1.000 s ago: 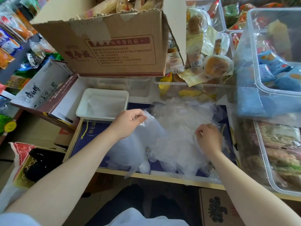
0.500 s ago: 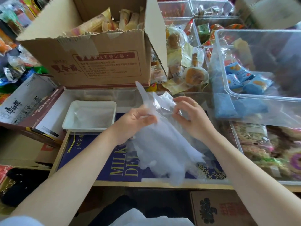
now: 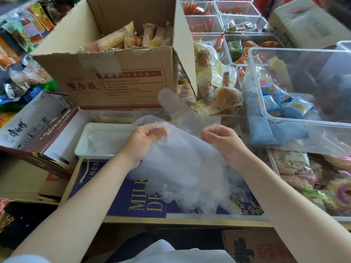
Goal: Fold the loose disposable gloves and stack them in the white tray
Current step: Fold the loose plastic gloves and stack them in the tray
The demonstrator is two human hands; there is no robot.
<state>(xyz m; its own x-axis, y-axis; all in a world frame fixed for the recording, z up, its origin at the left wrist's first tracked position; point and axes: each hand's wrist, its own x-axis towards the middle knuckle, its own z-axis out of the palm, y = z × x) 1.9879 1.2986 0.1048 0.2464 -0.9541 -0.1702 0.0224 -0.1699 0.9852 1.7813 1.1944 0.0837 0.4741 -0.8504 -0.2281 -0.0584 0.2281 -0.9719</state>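
Observation:
A bunch of thin clear disposable gloves [image 3: 182, 168] hangs in the air over the dark blue box lid [image 3: 121, 202]. My left hand [image 3: 146, 137] pinches its upper left edge and my right hand [image 3: 220, 139] pinches its upper right edge. One glove finger [image 3: 167, 99] sticks up above the bunch. The white tray [image 3: 83, 147] stands just left of my left hand, with some clear film lying flat inside it. The lower gloves trail down to the lid's front edge.
A big open cardboard box [image 3: 121, 80] of snacks stands behind the tray. A clear plastic bin [image 3: 296, 114] with blue packets sits at the right, above more packed snacks. A brown and white carton [image 3: 32, 130] lies at the left.
Both hands have lifted the gloves off the blue lid and moved apart, spreading the bunch between them. The camera has tilted up.

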